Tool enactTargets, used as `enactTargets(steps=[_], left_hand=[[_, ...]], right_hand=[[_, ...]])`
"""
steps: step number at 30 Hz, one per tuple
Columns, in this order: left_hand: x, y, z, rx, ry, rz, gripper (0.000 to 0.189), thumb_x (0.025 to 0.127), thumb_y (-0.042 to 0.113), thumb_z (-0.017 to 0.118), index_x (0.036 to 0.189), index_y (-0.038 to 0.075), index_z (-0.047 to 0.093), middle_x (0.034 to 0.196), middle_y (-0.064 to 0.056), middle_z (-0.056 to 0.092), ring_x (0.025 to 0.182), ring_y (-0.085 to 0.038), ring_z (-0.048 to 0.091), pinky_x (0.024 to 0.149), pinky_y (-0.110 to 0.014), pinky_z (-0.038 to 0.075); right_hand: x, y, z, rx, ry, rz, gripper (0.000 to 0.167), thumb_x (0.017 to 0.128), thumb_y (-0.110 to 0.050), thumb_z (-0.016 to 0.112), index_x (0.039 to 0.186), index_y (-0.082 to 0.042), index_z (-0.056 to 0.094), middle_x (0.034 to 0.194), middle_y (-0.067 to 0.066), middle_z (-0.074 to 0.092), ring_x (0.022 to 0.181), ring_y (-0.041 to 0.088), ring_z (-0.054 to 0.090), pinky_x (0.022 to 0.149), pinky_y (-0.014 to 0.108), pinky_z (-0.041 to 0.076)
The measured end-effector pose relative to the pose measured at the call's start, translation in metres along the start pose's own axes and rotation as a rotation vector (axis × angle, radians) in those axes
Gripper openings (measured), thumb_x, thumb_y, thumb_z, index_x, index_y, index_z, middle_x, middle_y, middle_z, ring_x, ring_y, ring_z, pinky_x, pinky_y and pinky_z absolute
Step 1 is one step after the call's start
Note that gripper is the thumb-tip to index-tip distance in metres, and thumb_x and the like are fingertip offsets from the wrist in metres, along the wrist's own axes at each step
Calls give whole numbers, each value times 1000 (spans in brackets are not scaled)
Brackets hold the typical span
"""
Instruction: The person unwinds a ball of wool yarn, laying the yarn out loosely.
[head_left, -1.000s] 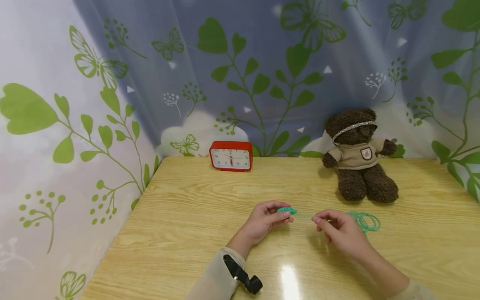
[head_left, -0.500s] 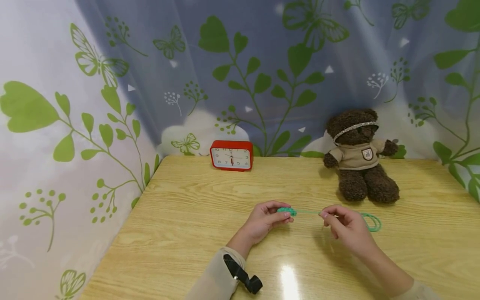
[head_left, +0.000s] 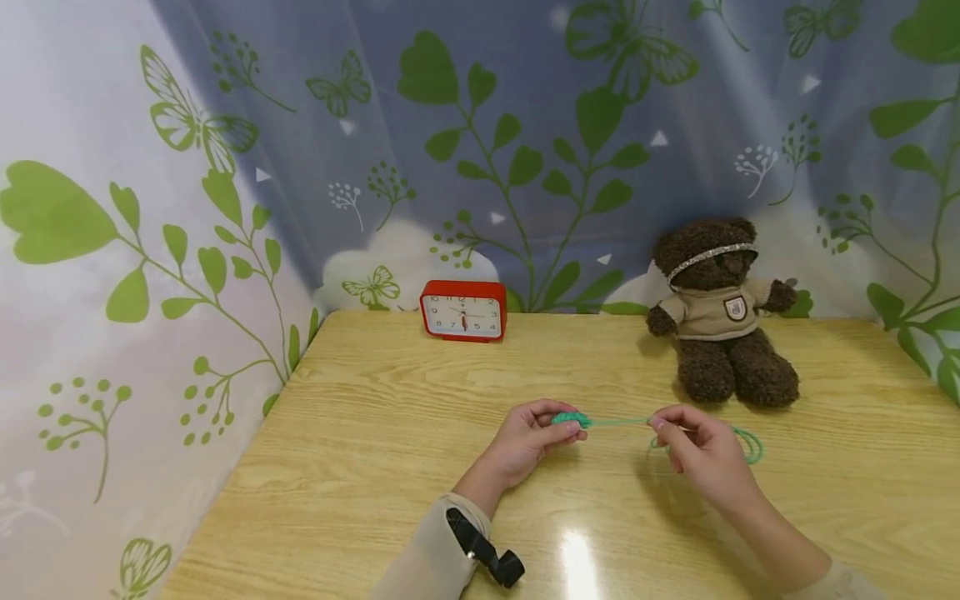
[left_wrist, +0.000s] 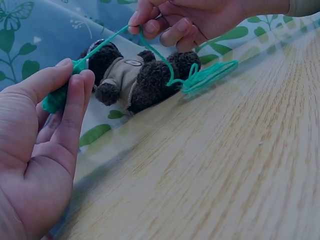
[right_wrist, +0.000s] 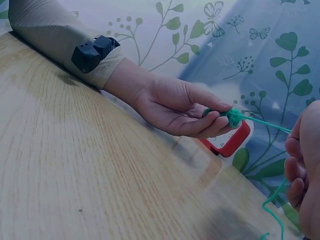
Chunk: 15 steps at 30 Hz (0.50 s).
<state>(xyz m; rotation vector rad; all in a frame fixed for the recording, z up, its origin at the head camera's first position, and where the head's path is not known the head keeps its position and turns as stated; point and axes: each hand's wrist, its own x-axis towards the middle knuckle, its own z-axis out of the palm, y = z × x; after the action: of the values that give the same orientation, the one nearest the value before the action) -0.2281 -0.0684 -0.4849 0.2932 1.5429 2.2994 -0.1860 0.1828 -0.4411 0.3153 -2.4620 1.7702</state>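
Observation:
A small bundle of green yarn (head_left: 570, 420) is pinched between the thumb and fingers of my left hand (head_left: 522, 443). From it a taut yarn strand (head_left: 618, 422) runs across to my right hand (head_left: 705, 457), which pinches it between thumb and forefinger. Past the right fingertips, the yarn hangs down toward loose green loops (left_wrist: 207, 77) on the table, as the left wrist view shows. In the head view my right hand partly covers those loops (head_left: 752, 447). Both hands are above the table, the right wrist view showing the bundle (right_wrist: 233, 117) at the left fingertips.
A red clock (head_left: 463, 312) stands at the table's back edge. To its right sits a brown teddy bear (head_left: 723, 312) in a beige shirt, behind the yarn loops. A leaf-patterned curtain (head_left: 525, 125) hangs behind the wooden table (head_left: 360, 467). A black strap (head_left: 483, 550) circles the left sleeve.
My right hand has moved to the right and slightly away from me, so the strand between the hands is longer. The left hand has stayed nearly still.

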Motion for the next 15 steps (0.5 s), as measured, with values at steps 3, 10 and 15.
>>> enactTargets(steps=[3, 10, 15], left_hand=[[0, 0, 0, 3, 2, 1, 23, 95, -5, 60, 118, -8, 61, 94, 0, 73, 86, -9, 74, 81, -18, 60], [0, -1, -1, 2, 18, 13, 20, 96, -3, 61, 116, -5, 62, 93, 1, 74, 84, -9, 74, 79, -17, 60], [1, -1, -1, -4, 23, 11, 20, 96, -2, 61, 117, -5, 62, 92, 1, 74, 83, -9, 74, 79, -17, 60]], right_hand=[[0, 0, -1, 0, 17, -3, 24, 102, -16, 58, 103, 7, 64, 77, -4, 59, 51, 13, 50, 44, 28, 47], [1, 0, -2, 20, 44, -9, 21, 102, -15, 57, 101, 4, 64, 75, -8, 56, 50, 11, 47, 40, 30, 43], [2, 2, -5, 48, 59, -19, 18, 103, -14, 56, 99, 1, 65, 75, -9, 56, 48, 10, 44, 35, 34, 35]])
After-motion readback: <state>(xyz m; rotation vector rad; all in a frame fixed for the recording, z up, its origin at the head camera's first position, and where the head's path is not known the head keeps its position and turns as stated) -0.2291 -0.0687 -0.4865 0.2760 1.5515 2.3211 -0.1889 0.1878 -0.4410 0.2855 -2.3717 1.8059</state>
